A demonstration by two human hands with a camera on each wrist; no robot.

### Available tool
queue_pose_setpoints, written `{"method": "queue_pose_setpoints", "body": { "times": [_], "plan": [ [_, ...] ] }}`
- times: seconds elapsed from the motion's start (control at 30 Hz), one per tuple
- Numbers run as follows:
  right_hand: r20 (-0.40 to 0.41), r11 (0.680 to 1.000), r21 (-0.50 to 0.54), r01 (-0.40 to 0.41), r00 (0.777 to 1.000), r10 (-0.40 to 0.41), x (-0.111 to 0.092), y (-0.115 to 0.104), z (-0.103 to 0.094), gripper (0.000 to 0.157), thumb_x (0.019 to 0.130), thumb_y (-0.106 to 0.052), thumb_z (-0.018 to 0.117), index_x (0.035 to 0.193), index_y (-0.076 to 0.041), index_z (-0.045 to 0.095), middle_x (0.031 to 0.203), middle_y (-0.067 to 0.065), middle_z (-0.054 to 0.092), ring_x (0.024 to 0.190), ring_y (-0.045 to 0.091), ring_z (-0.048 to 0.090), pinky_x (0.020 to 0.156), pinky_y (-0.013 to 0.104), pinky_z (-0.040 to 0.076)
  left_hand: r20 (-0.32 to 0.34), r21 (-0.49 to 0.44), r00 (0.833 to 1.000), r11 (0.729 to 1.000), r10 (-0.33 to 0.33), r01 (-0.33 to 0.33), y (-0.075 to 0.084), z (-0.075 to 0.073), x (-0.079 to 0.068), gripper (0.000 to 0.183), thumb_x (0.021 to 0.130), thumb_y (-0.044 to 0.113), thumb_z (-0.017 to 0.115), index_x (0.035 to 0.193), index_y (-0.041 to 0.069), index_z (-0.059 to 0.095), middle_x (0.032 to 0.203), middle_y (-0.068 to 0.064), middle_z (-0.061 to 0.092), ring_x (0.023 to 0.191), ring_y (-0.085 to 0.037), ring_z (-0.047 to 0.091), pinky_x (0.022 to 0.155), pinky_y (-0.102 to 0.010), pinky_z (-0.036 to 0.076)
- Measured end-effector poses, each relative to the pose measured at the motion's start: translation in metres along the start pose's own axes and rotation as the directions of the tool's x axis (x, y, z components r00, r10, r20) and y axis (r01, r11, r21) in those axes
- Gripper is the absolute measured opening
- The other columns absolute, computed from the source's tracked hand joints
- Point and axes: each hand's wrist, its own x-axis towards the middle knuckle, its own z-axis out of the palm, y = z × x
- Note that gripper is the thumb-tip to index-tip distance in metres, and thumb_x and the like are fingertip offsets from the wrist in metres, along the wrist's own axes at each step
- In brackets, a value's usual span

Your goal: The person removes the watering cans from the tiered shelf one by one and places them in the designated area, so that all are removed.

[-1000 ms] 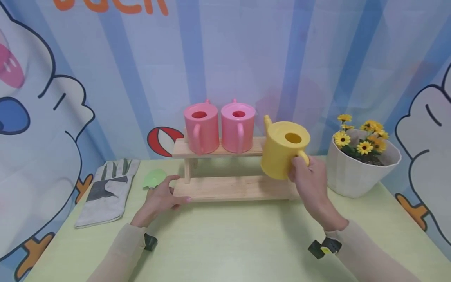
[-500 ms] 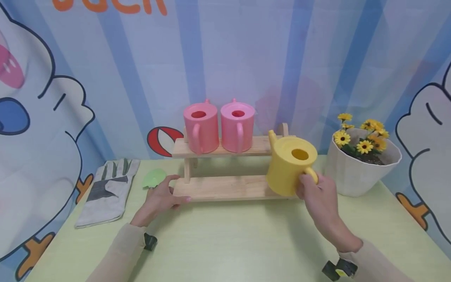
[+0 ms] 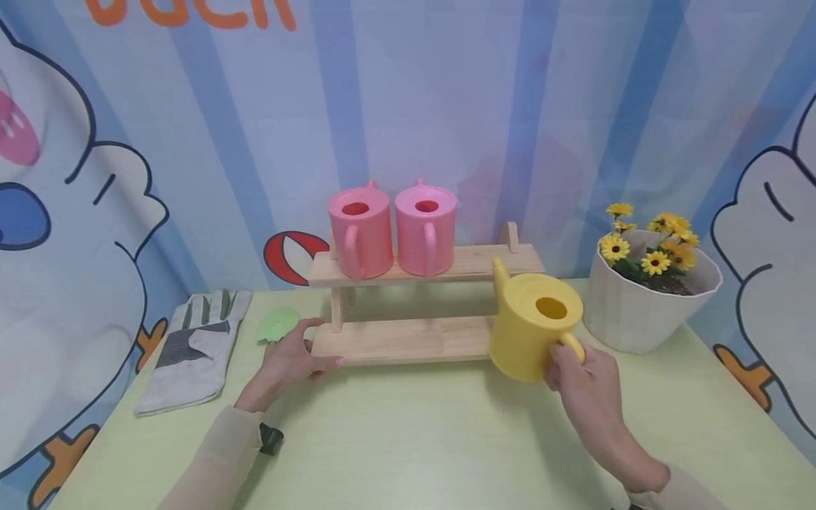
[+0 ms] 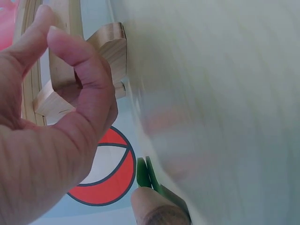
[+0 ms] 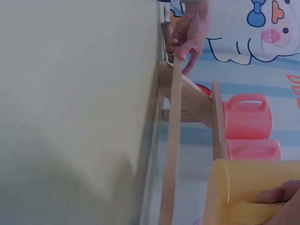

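Observation:
A yellow watering can [image 3: 519, 333] hangs tilted a little at the right end of the two-tier wooden rack [image 3: 408, 341], its spout towards the back. My right hand [image 3: 589, 397] grips it by the handle; the right wrist view shows fingers round that handle. At the rack's left end, my left hand [image 3: 290, 361] holds the lower board between thumb and fingers, as the left wrist view [image 4: 70, 89] also shows. Two pink watering cans, one [image 3: 376, 248] at left and another [image 3: 411, 244] beside it, stand upright on the upper board, handles facing me.
Left of the rack lie a grey work glove [image 3: 194, 354] and a light green tool [image 3: 278, 324], whose wooden handle [image 4: 157, 206] shows in the left wrist view. A white pot [image 3: 627, 322] with yellow flowers [image 3: 656, 262] stands at right. A printed curtain [image 3: 421, 92] hangs behind.
My right hand has brought the yellow watering can down and towards me, slightly rightward, from beside the upper board to the lower board's level. The left hand has kept its place.

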Motion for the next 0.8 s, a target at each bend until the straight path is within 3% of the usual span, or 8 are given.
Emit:
{"method": "queue_pose_setpoints", "body": {
  "times": [0.4, 0.8],
  "plan": [
    [0.028, 0.999, 0.007, -0.044, 0.999, 0.044, -0.019, 0.022, -0.002, 0.039, 0.105, -0.008, 0.054, 0.066, -0.008, 0.051, 0.056, -0.002, 0.050, 0.055, 0.012, 0.044, 0.055, 0.026, 0.038, 0.000, 0.009, 1.000, 1.000, 0.009, -0.009, -0.002, 0.001, 0.002, 0.101, 0.091, 0.031, 0.091, 0.167, 0.006, 0.030, 0.084, -0.007, 0.066, 0.070, -0.018, 0.061, 0.074, -0.033, 0.046],
    [0.067, 0.990, -0.030, -0.140, 0.988, 0.141, -0.029, 0.040, -0.003, 0.040, 0.107, -0.011, 0.052, 0.067, -0.008, 0.050, 0.059, -0.002, 0.050, 0.057, 0.012, 0.045, 0.056, 0.026, 0.038, -0.003, 0.041, 0.999, 0.999, -0.032, 0.032, -0.001, 0.000, 0.004, 0.101, 0.090, 0.037, 0.091, 0.167, 0.010, 0.031, 0.088, -0.007, 0.066, 0.075, -0.019, 0.061, 0.078, -0.036, 0.045]
  ]
}}
